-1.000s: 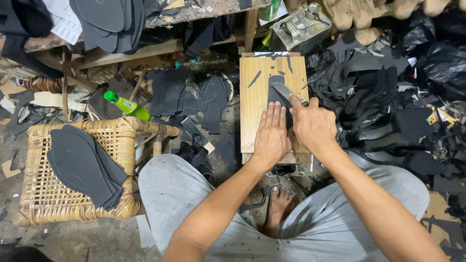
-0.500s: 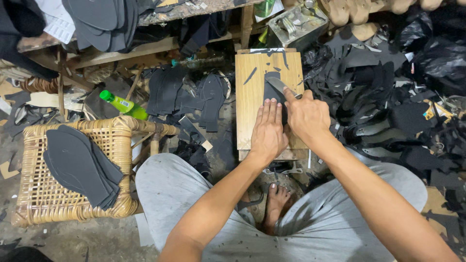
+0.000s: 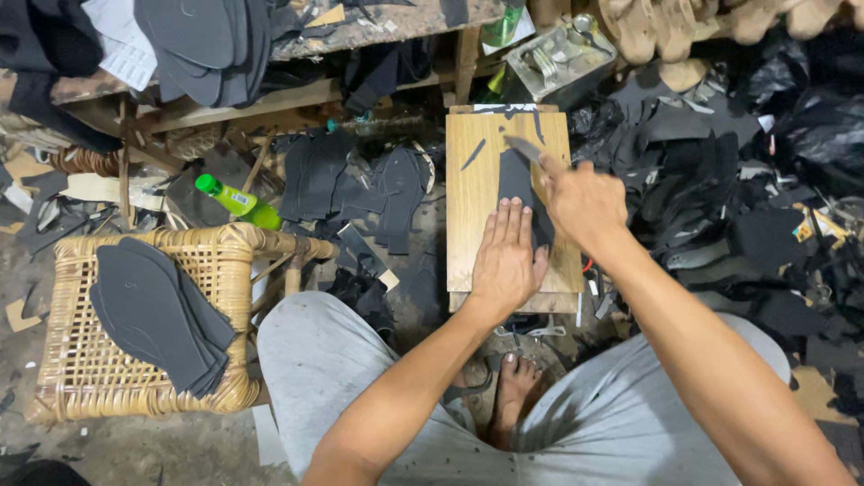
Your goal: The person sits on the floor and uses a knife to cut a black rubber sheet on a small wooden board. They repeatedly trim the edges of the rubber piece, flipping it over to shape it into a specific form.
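Green bottle (image 3: 238, 201) lies beside wicker stool (image 3: 72, 378) carrying dark soles (image 3: 157, 310). Left hand (image 3: 506, 261) flat on black sheet (image 3: 517, 184); right hand (image 3: 585, 202) clenched around knife (image 3: 525, 148) over wooden board (image 3: 472, 225).

Green plastic bottle (image 3: 238, 202) with yellow-white label band, lying tilted just beyond far edge of wicker stool (image 3: 81, 360), cap pointing up-left. Second green bottle (image 3: 504, 25), mostly hidden, upright far right of stool, beside a wooden post; pale label patch at its foot, detail too small to tell. Open metal tin (image 3: 562, 58), rectangular, grey, just right of that bottle, small metal bits inside. White printed paper sheets (image 3: 121, 45) hanging off bench edge, straight beyond stool. Small yellow-red printed scrap (image 3: 804, 227) far right of stool among black offcuts. No screens, no signs.
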`<state>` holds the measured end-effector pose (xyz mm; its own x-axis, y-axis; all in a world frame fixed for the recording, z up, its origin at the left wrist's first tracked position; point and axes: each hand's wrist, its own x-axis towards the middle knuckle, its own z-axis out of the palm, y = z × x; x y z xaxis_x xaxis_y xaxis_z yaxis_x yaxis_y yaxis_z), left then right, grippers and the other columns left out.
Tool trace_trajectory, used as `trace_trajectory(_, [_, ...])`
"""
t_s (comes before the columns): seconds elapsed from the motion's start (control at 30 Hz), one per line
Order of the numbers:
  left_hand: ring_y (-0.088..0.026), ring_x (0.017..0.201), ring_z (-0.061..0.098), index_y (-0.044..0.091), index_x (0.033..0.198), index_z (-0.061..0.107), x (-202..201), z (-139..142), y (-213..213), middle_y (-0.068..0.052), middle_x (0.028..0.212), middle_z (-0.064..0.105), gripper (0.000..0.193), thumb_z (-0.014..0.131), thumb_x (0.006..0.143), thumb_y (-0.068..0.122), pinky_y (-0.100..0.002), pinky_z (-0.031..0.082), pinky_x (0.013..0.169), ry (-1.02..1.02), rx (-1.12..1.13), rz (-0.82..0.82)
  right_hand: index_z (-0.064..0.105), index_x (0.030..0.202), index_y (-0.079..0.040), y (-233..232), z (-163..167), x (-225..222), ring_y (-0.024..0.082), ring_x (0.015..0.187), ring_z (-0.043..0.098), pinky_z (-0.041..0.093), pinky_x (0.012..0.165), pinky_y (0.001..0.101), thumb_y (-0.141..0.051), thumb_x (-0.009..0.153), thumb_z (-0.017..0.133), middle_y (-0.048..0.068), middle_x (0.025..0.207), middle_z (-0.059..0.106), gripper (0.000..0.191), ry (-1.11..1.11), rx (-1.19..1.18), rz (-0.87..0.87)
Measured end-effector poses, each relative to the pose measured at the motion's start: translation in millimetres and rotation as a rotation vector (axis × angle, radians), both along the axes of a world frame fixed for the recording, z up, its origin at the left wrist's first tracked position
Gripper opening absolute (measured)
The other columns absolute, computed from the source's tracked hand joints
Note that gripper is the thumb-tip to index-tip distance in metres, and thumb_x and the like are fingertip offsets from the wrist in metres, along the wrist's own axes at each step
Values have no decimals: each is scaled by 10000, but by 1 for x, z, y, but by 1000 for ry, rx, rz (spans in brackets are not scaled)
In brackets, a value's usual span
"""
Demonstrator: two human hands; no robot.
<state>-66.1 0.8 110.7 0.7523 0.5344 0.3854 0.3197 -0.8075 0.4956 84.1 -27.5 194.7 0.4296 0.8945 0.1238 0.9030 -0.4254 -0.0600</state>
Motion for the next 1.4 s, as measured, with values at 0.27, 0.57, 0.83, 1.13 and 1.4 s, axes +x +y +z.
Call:
trace_trajectory(0.27, [-457,1490,351,-144,1448,449,-5,3,2,-344,1544,411,769,645,836,277,-503,223,1259,70,14,-3,679,1356,-204,-29,9,-36,406,632,695,549,550,498,-303,978,603,252,880,665,398,-48,16,36])
trace_trajectory(0.57, [-446,1490,357,-133,1456,452,0,3,1,-326,1544,427,800,661,777,237,-495,222,1262,110,56,9,678,1362,-181,-26,8,-34,403,620,689,550,559,495,-273,978,601,252,903,668,402,-60,42,29])
trace_trajectory(0.83, [-444,1484,365,-148,1431,472,0,5,-10,-333,1534,435,766,652,800,246,-494,223,1258,140,87,-3,648,1381,-174,-31,-1,-33,408,669,698,561,609,494,-276,988,589,262,928,672,410,-40,41,-2])
trace_trajectory(1.13, [-444,1474,390,-139,1409,500,-7,15,-6,-330,1521,463,661,626,907,273,-499,261,1253,-18,-52,3,634,1374,-147,10,-19,15,467,862,703,553,758,542,-324,1055,533,287,981,710,379,163,-18,-51])
trace_trajectory(1.4, [-346,1068,703,-6,1504,398,12,13,39,-250,1273,647,762,749,831,71,-390,577,913,-309,-758,280,466,1503,-55,-16,-66,-2,418,1112,650,501,953,445,-382,793,809,313,1207,650,854,620,157,-360])
